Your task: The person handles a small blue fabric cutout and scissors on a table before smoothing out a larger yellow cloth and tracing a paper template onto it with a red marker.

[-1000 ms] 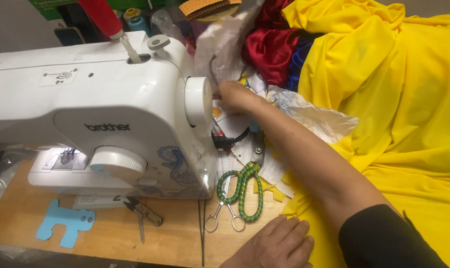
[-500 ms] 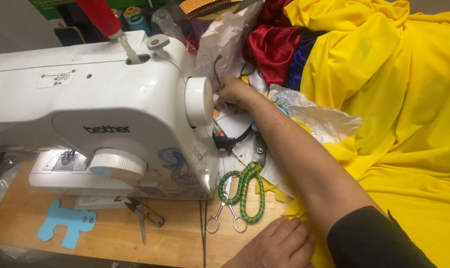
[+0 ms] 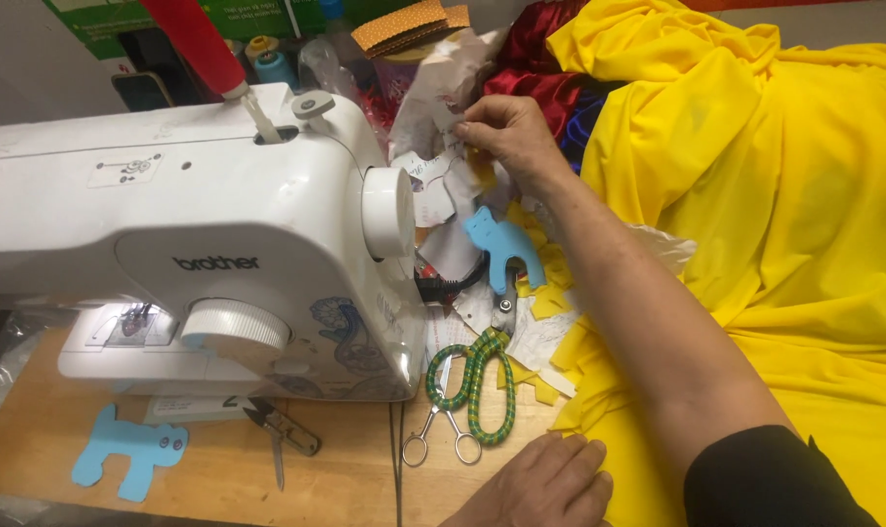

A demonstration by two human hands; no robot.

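Observation:
My right hand reaches behind the white sewing machine, and its fingertips pinch a white paper scrap in a pile of scraps. Just below the hand a blue animal-shaped cutout lies on yellow offcuts beside the machine's hand wheel. At the bottom edge my left hand rests flat on the wooden table, by the edge of the yellow fabric, holding nothing. Scissors with green wrapped handles lie between the two hands.
A second blue cutout and thread snips lie in front of the machine. Small silver scissors sit by the green ones. A red thread spool stands on the machine. Red satin cloth is bunched behind.
My right hand has lifted from beside the hand wheel up to the paper scraps and pinched one. The blue cutout under it has come into view. My left hand stayed put.

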